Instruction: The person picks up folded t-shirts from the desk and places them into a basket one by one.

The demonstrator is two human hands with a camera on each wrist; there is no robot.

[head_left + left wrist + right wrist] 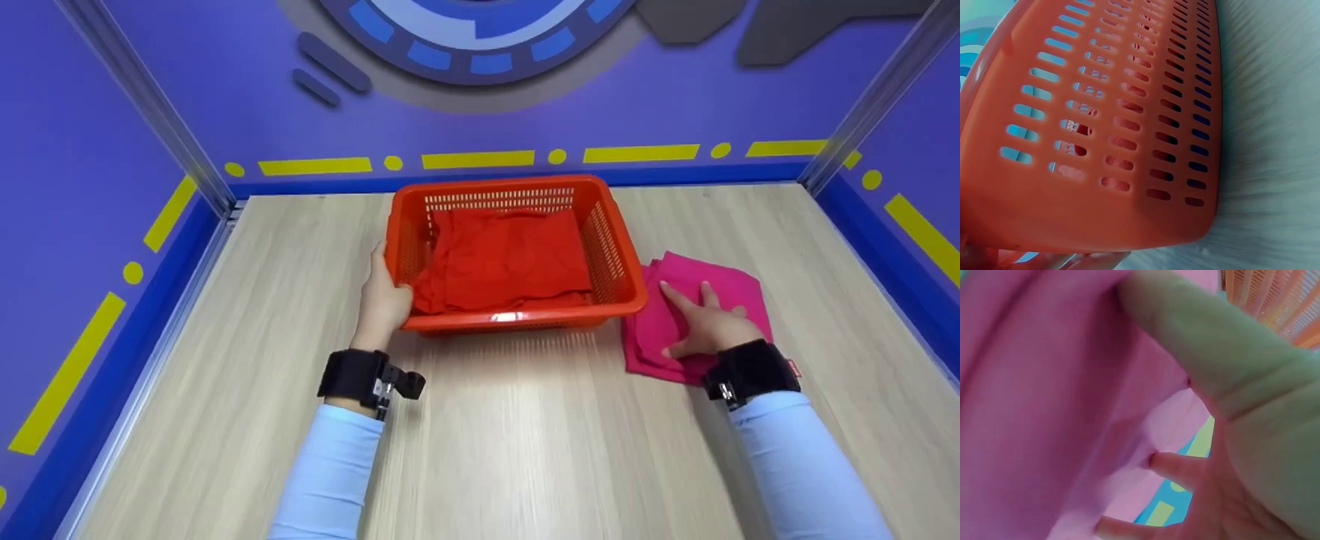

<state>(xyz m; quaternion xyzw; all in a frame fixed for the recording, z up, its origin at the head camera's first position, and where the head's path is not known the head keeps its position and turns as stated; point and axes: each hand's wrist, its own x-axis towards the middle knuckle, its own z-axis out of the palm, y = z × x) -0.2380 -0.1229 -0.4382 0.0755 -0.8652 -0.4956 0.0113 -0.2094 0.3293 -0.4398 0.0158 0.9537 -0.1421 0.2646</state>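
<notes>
In the head view, a red plastic basket (495, 320) stands near the back of the table, with folded red cloth (510, 259) inside. My left hand (383, 301) grips its left side near the front corner, the thumb over the rim. Seen from the left wrist, the slotted basket wall (1145, 129) fills most of the view, with a few fingers at the bottom edge. To the basket's right lies a folded pink cloth (716, 281). Spread over it, my right hand (709, 328) touches the cloth with thumb and fingertips, as the right wrist view also shows.
The wood-patterned tabletop (510, 435) extends in front of the basket and to both sides. Purple-blue panels with yellow marks (315, 166) enclose the back, left and right. The pink cloth's left edge lies close against the basket's front right corner.
</notes>
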